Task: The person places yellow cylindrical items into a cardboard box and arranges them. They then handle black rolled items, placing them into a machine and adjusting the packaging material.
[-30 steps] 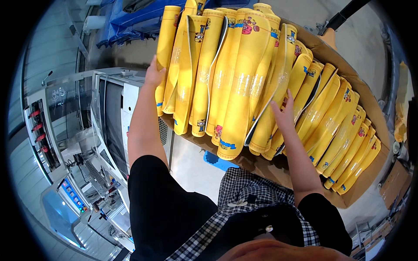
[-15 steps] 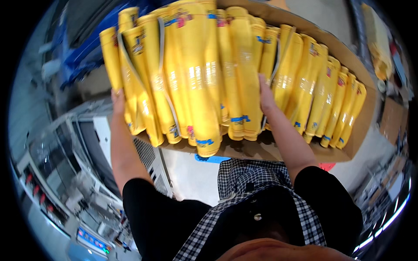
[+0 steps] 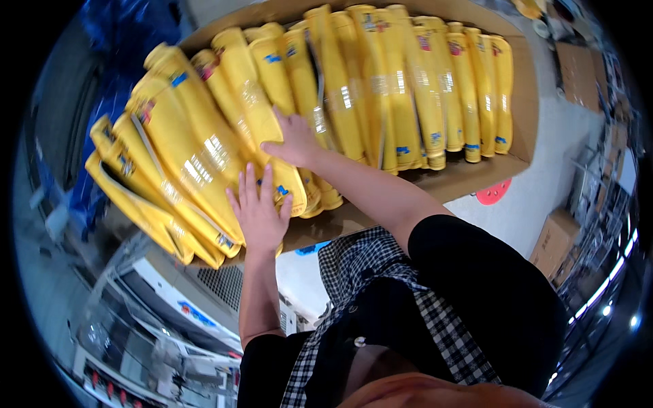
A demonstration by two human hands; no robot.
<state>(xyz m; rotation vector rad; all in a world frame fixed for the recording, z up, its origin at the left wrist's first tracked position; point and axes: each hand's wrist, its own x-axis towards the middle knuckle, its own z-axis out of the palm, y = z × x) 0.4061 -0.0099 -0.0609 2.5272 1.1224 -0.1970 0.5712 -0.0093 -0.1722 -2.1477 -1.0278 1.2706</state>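
Note:
Several long yellow bundles (image 3: 343,102), printed with blue and red and wrapped in shiny clear tape, stand side by side in a large cardboard box (image 3: 524,102). My left hand (image 3: 260,212) lies with spread fingers on the lower part of the bundles left of the middle. Just above and to its right, my right hand (image 3: 297,141) rests on a bundle, thumb and index finger apart; its other fingers are partly hidden. The bundles at the far left lean outward, and those on the right stand closer together.
Blue plastic sheeting (image 3: 122,95) hangs at the upper left. A white and grey machine (image 3: 183,299) stands at the lower left. On the right are a brown carton (image 3: 554,238), another carton (image 3: 581,71) and metal racks (image 3: 602,197). A red round object (image 3: 493,192) is near the box.
My left hand has left the far-left bundles and moved right onto the middle ones. My right hand has shifted left, near it. The left bundles now lie further left and lean outward.

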